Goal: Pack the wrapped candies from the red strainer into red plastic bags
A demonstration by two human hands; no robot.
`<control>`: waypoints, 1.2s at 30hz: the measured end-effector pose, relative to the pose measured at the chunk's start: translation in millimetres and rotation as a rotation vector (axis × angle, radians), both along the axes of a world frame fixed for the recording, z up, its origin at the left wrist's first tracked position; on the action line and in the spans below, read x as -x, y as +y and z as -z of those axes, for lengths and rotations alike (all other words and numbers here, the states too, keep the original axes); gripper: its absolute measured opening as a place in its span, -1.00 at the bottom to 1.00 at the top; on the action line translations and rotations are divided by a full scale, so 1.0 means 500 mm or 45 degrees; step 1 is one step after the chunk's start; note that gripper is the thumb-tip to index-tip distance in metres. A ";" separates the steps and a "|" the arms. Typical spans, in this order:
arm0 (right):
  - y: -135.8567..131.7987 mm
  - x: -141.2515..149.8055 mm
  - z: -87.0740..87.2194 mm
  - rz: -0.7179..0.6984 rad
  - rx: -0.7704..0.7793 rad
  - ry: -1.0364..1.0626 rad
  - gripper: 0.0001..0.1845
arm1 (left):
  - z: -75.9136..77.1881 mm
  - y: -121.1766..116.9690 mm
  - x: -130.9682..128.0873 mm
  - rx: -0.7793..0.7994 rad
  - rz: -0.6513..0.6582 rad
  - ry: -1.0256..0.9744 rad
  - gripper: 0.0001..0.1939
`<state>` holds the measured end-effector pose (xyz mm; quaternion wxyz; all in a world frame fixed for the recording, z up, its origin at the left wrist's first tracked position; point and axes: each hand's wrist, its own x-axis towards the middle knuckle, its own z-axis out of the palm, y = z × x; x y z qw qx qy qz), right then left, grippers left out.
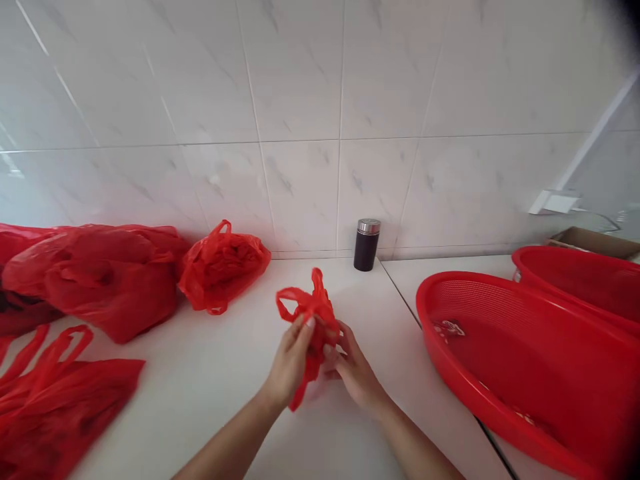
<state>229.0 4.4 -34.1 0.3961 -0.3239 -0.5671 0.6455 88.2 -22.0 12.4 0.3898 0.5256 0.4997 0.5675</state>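
Observation:
Both hands meet over the middle of the white counter (210, 387), holding one crumpled red plastic bag (311, 308). My left hand (291, 360) pinches the bag from the left, fingers closed on its bunched middle. From the right, my right hand (353, 363) grips the lower part of the same bag. The bag's handles loop upward above the fingers and a tail hangs down below the left hand.
A small tied red bag (223, 267) and larger stuffed red bags (100, 273) lie at the left by the tiled wall. Flat red bags (55, 393) sit at the near left. A dark jar with a metal lid (367, 245) stands at the back. Two red plastic baskets (525, 360) fill the right.

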 end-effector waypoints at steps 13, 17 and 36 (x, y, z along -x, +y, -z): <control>0.039 -0.016 0.020 0.107 0.083 0.206 -0.78 | 0.130 0.056 0.041 -0.027 -0.153 1.280 -0.24; 0.054 -0.035 0.011 0.405 0.090 0.371 -0.78 | 0.131 0.123 0.075 -0.009 -0.065 1.347 -0.40; 0.007 -0.071 -0.048 0.231 -0.485 -0.030 -0.68 | -0.018 0.080 0.019 -0.166 -0.213 0.961 -0.44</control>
